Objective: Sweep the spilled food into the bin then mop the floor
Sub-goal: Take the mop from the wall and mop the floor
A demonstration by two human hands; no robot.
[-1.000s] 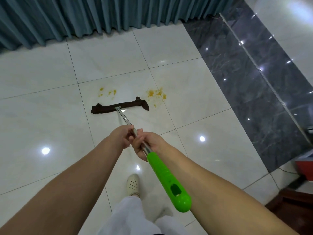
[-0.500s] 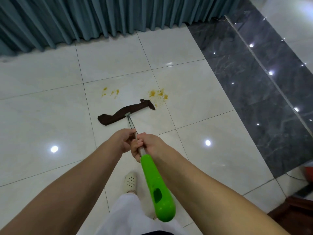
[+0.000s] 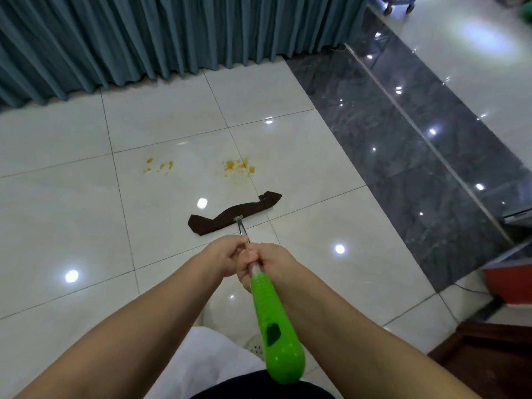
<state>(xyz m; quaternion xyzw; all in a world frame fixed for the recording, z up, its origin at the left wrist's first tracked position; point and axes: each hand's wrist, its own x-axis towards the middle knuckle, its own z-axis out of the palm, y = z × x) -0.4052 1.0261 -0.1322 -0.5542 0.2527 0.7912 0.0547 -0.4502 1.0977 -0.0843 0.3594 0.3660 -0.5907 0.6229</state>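
Observation:
A flat mop with a dark brown cloth head (image 3: 233, 214) lies on the white tiled floor, its metal pole running back to a green handle end (image 3: 276, 321). My left hand (image 3: 223, 256) and my right hand (image 3: 270, 262) both grip the pole just above the green grip, side by side. Two patches of orange-yellow stain remain on the tile beyond the mop head: a small one (image 3: 158, 165) to the left and a larger one (image 3: 239, 167) to the right. The mop head lies short of both stains.
A teal curtain (image 3: 144, 38) hangs along the far edge of the floor. A dark grey marble strip (image 3: 403, 145) runs diagonally at the right. A red box (image 3: 509, 280) and dark wooden furniture (image 3: 489, 349) stand at the lower right. My white shoe (image 3: 254, 345) peeks out below.
The mop head has been pulled back toward me and to the right, away from the stains, and has tilted. Both hands kept their grip on the pole.

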